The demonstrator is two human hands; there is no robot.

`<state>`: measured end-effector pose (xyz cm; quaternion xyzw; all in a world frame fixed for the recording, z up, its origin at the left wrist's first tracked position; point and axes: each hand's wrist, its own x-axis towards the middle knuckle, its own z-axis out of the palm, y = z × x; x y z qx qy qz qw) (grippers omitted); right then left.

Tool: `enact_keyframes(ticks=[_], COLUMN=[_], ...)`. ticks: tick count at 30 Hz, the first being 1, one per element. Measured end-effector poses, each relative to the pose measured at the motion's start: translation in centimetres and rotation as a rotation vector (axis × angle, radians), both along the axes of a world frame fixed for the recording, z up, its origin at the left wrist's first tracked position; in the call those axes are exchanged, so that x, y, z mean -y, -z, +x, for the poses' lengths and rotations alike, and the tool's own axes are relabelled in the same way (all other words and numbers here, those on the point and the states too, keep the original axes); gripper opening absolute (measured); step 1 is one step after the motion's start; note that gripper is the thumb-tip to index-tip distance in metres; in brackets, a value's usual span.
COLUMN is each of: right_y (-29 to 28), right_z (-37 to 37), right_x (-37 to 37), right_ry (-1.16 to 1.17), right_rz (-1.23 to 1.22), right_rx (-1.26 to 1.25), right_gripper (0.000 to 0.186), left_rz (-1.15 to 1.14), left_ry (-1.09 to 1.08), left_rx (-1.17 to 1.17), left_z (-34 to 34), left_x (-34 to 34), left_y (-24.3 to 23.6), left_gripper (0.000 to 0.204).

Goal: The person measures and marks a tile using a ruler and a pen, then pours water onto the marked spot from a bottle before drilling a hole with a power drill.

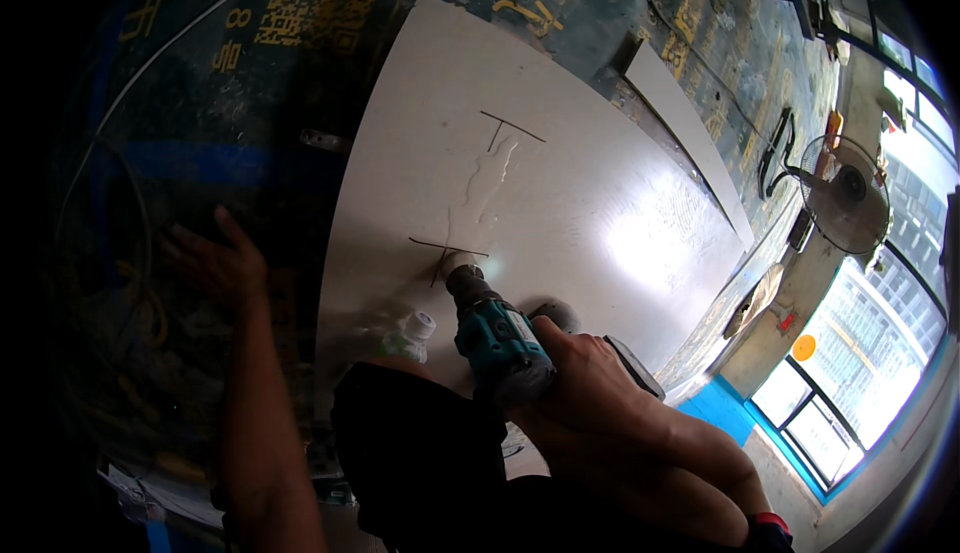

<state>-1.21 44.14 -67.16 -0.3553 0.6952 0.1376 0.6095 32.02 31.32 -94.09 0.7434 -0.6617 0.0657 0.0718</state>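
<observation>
A large glossy pale panel (540,103) lies on the dark printed board, with two drawn marks and wet streaks on it. My right hand (590,373) grips a teal cordless drill (500,353), its bit (460,268) down at the lower mark on the panel. Left of the panel, my left hand (215,253) rests on the dark board with its fingers apart, holding nothing. A small bottle with a white cap (410,338) stands on the panel beside the drill, near my dark-clothed leg (420,453).
A narrow pale strip (680,133) lies along the panel's upper right. A standing fan (840,193) is at the right before tall windows (810,393). Cables (120,73) run over the dark board (200,83), and a small metal piece (323,140) lies left of the panel.
</observation>
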Motion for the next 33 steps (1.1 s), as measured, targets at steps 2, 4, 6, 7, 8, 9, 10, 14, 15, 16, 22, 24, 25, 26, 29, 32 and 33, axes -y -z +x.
enact_keyframes(ticks=[2,4,6,7,8,9,10,14,15,16,22,24,25,26,29,32,33], right_y=[0.0,0.1,0.2,0.3,0.0,-0.2,-0.4,0.5,0.3,0.0,0.1,0.2,0.1,0.1,0.0,-0.1,-0.1], right_z=[0.1,0.1,0.1,0.2,0.1,0.1,0.0,0.2,0.1,0.1,0.1,0.2,0.2,0.2,0.2,0.2,0.3], right_x=[0.0,-0.1,-0.2,-0.2,0.0,0.1,0.2,-0.2,-0.1,0.0,-0.1,0.0,0.0,0.1,0.1,0.1,0.1], right_ry=[-0.005,-0.011,0.003,0.002,0.007,0.013,0.015,-0.009,-0.003,-0.002,0.017,-0.007,-0.007,-0.002,0.005,0.011,0.015], right_rz=[0.000,-0.001,-0.016,-0.015,-0.017,-0.019,-0.019,0.000,-0.003,-0.003,-0.014,-0.003,-0.004,-0.003,-0.007,-0.024,-0.035], right_rx=[-0.007,-0.013,0.003,0.005,-0.003,-0.012,-0.021,0.008,0.003,-0.006,0.013,-0.006,-0.006,-0.005,0.000,0.004,0.004], right_gripper=[0.056,0.055,0.053,0.053,0.052,0.052,0.052,0.052,0.052,0.052,0.053,0.053,0.053,0.053,0.052,0.051,0.051], left_rz=[0.007,0.014,0.003,0.004,0.006,0.008,0.008,0.000,0.000,-0.001,0.001,-0.020,-0.020,-0.016,-0.014,-0.017,-0.017], left_ry=[0.000,-0.001,0.019,0.018,0.018,0.018,0.020,0.015,0.011,0.012,0.006,0.016,0.017,0.010,0.006,0.012,0.015], left_rx=[0.005,0.011,0.034,0.036,0.018,-0.001,-0.010,0.015,0.005,-0.004,0.011,0.032,0.031,0.029,0.027,0.021,0.015], left_z=[0.0,0.1,0.3,0.3,-0.1,-0.5,-0.8,0.4,0.0,-0.3,0.1,0.2,0.2,0.1,0.0,0.0,0.0], left_x=[0.0,0.0,-0.1,-0.1,0.1,0.3,0.4,-0.2,-0.1,0.1,0.1,0.1,0.1,0.1,0.0,0.1,0.1], left_y=[-0.1,-0.2,-0.2,-0.3,-0.3,-0.2,-0.1,-0.2,-0.1,0.0,0.3,0.3,0.3,0.2,0.2,0.1,0.1], left_gripper=[0.085,0.084,0.083,0.083,0.083,0.083,0.083,0.083,0.083,0.083,0.082,0.082,0.082,0.082,0.082,0.081,0.081])
